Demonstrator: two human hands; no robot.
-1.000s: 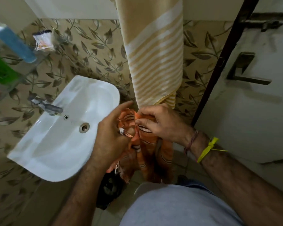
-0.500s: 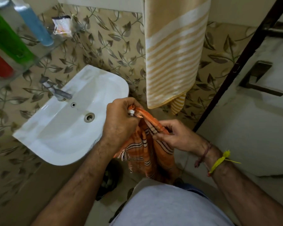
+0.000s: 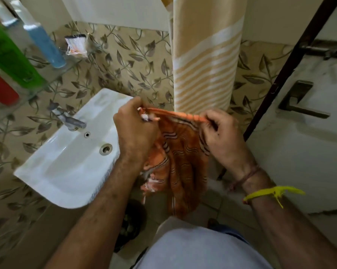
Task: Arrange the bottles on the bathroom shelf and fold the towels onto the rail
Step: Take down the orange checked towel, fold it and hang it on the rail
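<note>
Leaf-patterned wall tiles [image 3: 136, 61]; white sink [image 3: 70, 162] beneath.

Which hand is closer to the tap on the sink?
Left. The left hand holds the orange towel over the sink's edge, just right of the tap. The right hand is farther right, by the door.

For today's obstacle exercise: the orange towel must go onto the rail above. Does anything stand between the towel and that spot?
Partly. The beige striped towel already hangs directly above the orange towel, which the left hand and right hand pinch by its top edge. The rail itself is out of view.
</note>
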